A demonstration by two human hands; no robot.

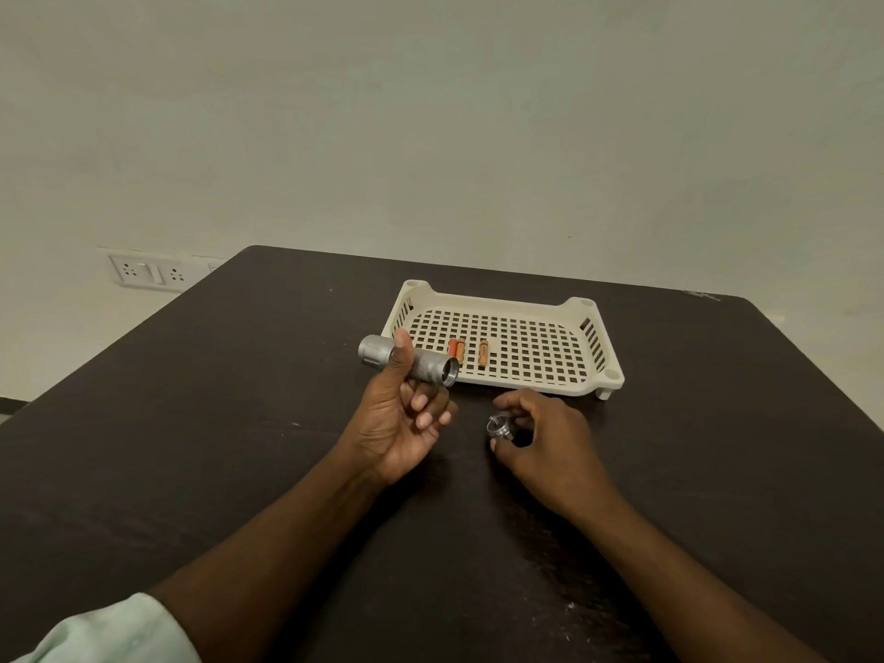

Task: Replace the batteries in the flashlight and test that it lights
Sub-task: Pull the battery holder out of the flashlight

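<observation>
My left hand (pixel 402 423) grips a silver flashlight body (pixel 421 363) above the table, thumb over its knurled barrel. The head points left and the open tail end points right toward the tray. My right hand (pixel 545 442) pinches the flashlight's silver tail cap (pixel 498 427) low over the table, to the right of the left hand. Three orange batteries lie in the cream tray (pixel 502 380): two side by side (pixel 457 349) and one apart (pixel 483 352).
The dark table (pixel 239 423) runs to edges at the left and far side. The perforated tray stands on short legs just beyond my hands. A white wall socket panel (pixel 148 271) sits on the wall at the far left.
</observation>
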